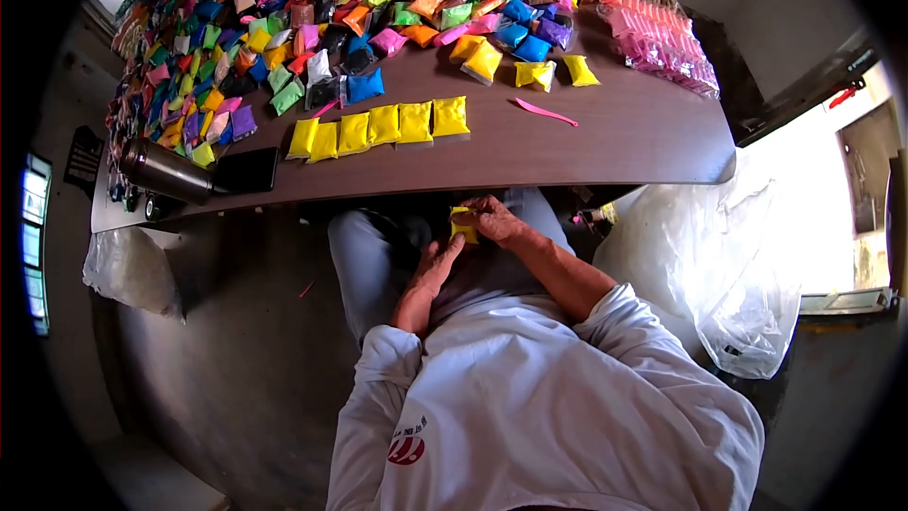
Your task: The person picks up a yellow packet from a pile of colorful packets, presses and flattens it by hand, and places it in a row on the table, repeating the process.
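Observation:
Over my lap, just below the table's front edge, a small yellow packet (463,224) is held between both hands. My left hand (437,263) grips it from the lower left, thumb against its face. From the upper right, my right hand (494,220) has its fingers bent over the packet's top part. On the brown table (530,156) ahead, several yellow packets (383,125) lie side by side in a row. A pink plastic tool (547,113) lies to the right of that row.
A large heap of colourful packets (284,28) covers the table's back and left. Bundled pink packs (653,28) are at the back right. A metal flask (165,170) and black phone (246,170) lie front left. Plastic bags (738,274) hang at right and left (132,270).

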The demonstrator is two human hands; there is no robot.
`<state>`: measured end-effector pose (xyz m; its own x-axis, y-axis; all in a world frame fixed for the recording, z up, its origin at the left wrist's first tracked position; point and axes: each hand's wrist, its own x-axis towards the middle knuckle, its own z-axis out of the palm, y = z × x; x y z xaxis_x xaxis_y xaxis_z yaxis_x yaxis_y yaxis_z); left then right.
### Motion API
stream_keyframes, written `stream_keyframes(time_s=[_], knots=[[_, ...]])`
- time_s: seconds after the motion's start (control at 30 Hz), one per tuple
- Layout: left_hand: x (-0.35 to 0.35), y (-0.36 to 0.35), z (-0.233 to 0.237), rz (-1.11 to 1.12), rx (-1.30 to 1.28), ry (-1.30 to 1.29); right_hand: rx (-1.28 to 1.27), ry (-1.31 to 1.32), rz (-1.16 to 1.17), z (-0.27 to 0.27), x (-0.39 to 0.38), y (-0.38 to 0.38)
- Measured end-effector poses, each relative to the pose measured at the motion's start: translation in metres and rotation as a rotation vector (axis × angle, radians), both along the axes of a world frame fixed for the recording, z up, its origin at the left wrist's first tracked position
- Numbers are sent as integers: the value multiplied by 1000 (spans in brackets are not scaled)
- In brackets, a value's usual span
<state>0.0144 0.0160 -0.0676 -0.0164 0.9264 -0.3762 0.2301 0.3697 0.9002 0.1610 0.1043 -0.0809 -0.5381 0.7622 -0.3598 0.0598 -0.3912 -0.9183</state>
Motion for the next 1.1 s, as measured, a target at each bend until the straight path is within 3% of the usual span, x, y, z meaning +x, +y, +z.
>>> stream_keyframes(time_s=[0.47, 0.67, 1.1], knots=[[-1, 3, -10, 19, -7, 81, -60, 3, -224, 10, -5, -8], [3, 1, 15, -34, -158, 100, -9, 129, -38, 2, 1, 0], [3, 1, 16, -46, -165, 74, 16, 156, -108, -4, -3, -1]])
